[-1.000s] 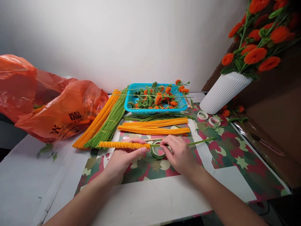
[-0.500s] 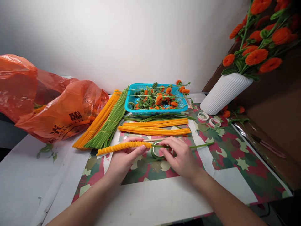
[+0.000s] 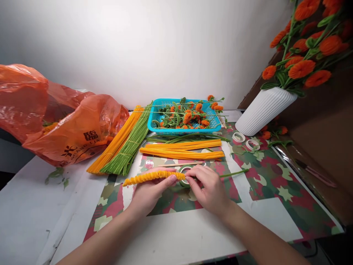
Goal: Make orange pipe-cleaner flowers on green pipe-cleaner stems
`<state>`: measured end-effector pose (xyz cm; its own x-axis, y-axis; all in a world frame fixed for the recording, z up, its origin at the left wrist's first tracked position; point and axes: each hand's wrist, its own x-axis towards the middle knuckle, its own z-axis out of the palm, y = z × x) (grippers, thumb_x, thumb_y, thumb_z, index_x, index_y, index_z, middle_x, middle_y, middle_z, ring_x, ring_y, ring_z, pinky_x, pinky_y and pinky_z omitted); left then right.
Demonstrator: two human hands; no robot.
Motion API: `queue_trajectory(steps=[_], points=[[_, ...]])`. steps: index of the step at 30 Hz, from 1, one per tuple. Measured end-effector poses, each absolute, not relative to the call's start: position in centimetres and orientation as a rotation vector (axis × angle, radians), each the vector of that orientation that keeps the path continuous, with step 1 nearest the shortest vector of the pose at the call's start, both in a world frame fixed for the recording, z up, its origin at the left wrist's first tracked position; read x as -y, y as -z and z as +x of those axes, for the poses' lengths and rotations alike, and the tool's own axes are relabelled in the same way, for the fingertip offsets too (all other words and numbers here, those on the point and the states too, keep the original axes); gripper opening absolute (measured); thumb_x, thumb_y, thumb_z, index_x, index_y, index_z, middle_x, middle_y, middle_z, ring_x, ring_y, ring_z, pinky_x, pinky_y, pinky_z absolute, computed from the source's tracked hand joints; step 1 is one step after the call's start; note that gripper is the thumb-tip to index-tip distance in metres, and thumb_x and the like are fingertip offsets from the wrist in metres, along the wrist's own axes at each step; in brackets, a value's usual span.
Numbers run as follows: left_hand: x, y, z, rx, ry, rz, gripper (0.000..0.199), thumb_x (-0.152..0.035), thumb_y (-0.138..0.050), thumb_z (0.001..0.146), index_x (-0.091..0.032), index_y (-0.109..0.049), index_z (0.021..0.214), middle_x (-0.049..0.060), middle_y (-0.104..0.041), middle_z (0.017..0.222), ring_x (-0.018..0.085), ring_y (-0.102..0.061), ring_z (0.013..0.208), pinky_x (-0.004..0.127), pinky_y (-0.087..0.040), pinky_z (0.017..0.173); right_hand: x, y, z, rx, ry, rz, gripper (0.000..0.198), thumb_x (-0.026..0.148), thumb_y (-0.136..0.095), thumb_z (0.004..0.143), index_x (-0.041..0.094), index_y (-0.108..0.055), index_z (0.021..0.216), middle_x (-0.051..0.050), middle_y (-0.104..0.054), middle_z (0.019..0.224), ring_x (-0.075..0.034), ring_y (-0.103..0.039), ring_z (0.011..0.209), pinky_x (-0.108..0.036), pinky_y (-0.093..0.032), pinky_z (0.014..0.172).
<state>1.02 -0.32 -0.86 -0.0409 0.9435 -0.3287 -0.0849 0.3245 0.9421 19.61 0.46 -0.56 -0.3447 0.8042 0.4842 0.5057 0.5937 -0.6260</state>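
Observation:
My left hand (image 3: pixel 150 189) is closed on a coiled yellow pipe cleaner (image 3: pixel 149 177), its thumb pressed near the right end. The coil lies roughly level and points left past the fingers. A green pipe cleaner stem (image 3: pixel 234 173) runs out to the right, pinched in my right hand (image 3: pixel 208 186) close to the coil's end. Right below and behind the fingertips, a roll of green tape (image 3: pixel 184 182) rests on the table, partly hidden. A thin wooden stick (image 3: pixel 179 164) lies just beyond the hands.
Yellow pipe cleaners (image 3: pixel 182 155) and a green bundle (image 3: pixel 128 141) lie ahead. Behind them is a blue basket (image 3: pixel 183 131) of orange flowers. An orange plastic bag (image 3: pixel 74 129) stands left; a white vase (image 3: pixel 261 110), white tape rolls (image 3: pixel 238 137) and a pink-handled tool (image 3: pixel 317 175) are right.
The coil has shifted slightly right, and my right fingers now pinch right at its end, with less green stem showing between the hands.

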Motion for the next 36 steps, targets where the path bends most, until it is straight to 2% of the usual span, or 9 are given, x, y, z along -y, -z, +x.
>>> queue_trajectory(steps=[5, 10, 14, 20, 27, 31, 36], points=[[-0.1, 0.5, 0.9, -1.347, -1.168, 0.788, 0.037, -0.043, -0.082, 0.062, -0.016, -0.073, 0.086, 0.006, -0.077, 0.078, 0.021, -0.072, 0.072, 0.027, -0.057, 0.068, -0.7, 0.4, 20.2, 1.961, -0.503, -1.114, 0.012, 0.016, -0.057, 0.087, 0.020, -0.063, 0.096, -0.004, -0.069, 0.090, -0.019, -0.063, 0.083, -0.031, -0.046, 0.072], [-0.3, 0.1, 0.8, -1.351, -1.232, 0.692, 0.043, -0.048, -0.081, 0.060, -0.014, -0.073, 0.086, 0.006, -0.076, 0.073, 0.021, -0.072, 0.068, 0.028, -0.058, 0.066, -1.2, 0.3, 21.0, 1.994, -0.465, -1.107, 0.014, 0.012, -0.053, 0.088, 0.021, -0.064, 0.085, -0.002, -0.069, 0.081, -0.017, -0.063, 0.076, -0.031, -0.044, 0.069], [-0.1, 0.0, 0.9, -1.384, -1.184, 0.741, 0.038, -0.046, -0.081, 0.061, -0.015, -0.074, 0.081, 0.007, -0.077, 0.076, 0.023, -0.073, 0.076, 0.029, -0.058, 0.072, -1.2, 0.3, 21.0, 1.987, -0.450, -1.088, 0.014, 0.011, -0.054, 0.087, 0.020, -0.064, 0.084, -0.002, -0.069, 0.079, -0.016, -0.062, 0.075, -0.031, -0.043, 0.068], [0.1, 0.3, 1.0, -1.309, -1.138, 0.762, 0.038, -0.043, -0.081, 0.064, -0.017, -0.075, 0.091, 0.006, -0.078, 0.085, 0.022, -0.073, 0.075, 0.031, -0.058, 0.076, -0.8, 0.4, 20.6, 1.978, -0.443, -1.061, 0.012, 0.012, -0.056, 0.086, 0.020, -0.063, 0.081, -0.002, -0.070, 0.079, -0.017, -0.063, 0.074, -0.031, -0.044, 0.068], [0.2, 0.1, 1.2, -1.355, -1.114, 0.783, 0.040, -0.045, -0.082, 0.061, -0.016, -0.076, 0.089, 0.008, -0.077, 0.082, 0.024, -0.073, 0.075, 0.032, -0.058, 0.075, -0.3, 0.2, 20.1, 2.020, -0.462, -1.035, 0.013, 0.012, -0.055, 0.087, 0.020, -0.062, 0.079, -0.002, -0.070, 0.075, -0.016, -0.064, 0.070, -0.031, -0.043, 0.068], [-0.1, 0.2, 1.1, -1.272, -1.117, 0.782, 0.045, -0.048, -0.079, 0.064, -0.013, -0.075, 0.093, 0.010, -0.077, 0.083, 0.026, -0.073, 0.077, 0.033, -0.059, 0.072, -0.4, 0.1, 20.2, 1.990, -0.480, -1.043, 0.012, 0.013, -0.056, 0.086, 0.020, -0.063, 0.079, -0.002, -0.070, 0.074, -0.016, -0.064, 0.070, -0.030, -0.044, 0.067], [-0.6, 0.3, 0.7, -1.217, -1.242, 0.729, 0.049, -0.045, -0.080, 0.065, -0.012, -0.070, 0.100, 0.007, -0.075, 0.071, 0.022, -0.072, 0.066, 0.029, -0.058, 0.061, -0.7, -0.3, 20.7, 1.931, -0.497, -1.085, 0.012, 0.012, -0.058, 0.084, 0.020, -0.064, 0.079, -0.002, -0.070, 0.075, -0.016, -0.062, 0.067, -0.030, -0.044, 0.064]])
